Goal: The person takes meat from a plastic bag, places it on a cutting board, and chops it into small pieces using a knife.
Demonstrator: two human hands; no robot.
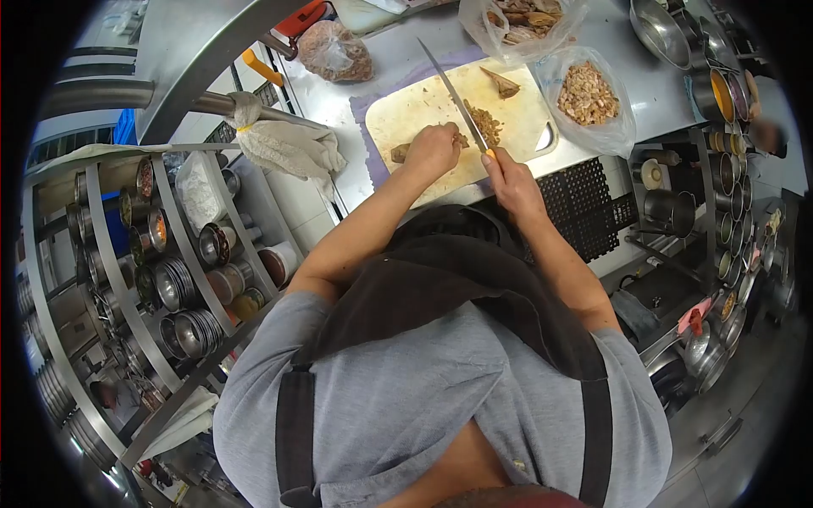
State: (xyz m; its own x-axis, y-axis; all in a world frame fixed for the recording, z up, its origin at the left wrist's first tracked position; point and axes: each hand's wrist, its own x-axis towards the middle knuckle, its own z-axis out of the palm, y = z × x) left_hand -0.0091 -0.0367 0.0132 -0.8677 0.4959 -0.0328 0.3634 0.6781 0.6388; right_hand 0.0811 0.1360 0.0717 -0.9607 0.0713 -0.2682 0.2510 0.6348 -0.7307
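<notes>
On a pale cutting board (394, 114), my left hand (434, 152) has its fingers curled over a brown piece of food, perhaps cooked meat. A part of the brown piece (400, 154) sticks out to the left of the hand. My right hand (515, 184) grips the yellow handle of a long knife (451, 87); its blade points away from me, up and to the left. Close to the blade's right side lies a small heap of chopped brown bits (486, 125). Farther up the board rests a pointed brown piece (501, 83).
Right of the board stands an open plastic bag of diced food (587, 95); behind it, another bag holds larger brown pieces (527, 19). A filled clear bag (334, 52) sits at back left. A towel (284, 140) hangs from a rail. Shelves with metal bowls (196, 333) are at left.
</notes>
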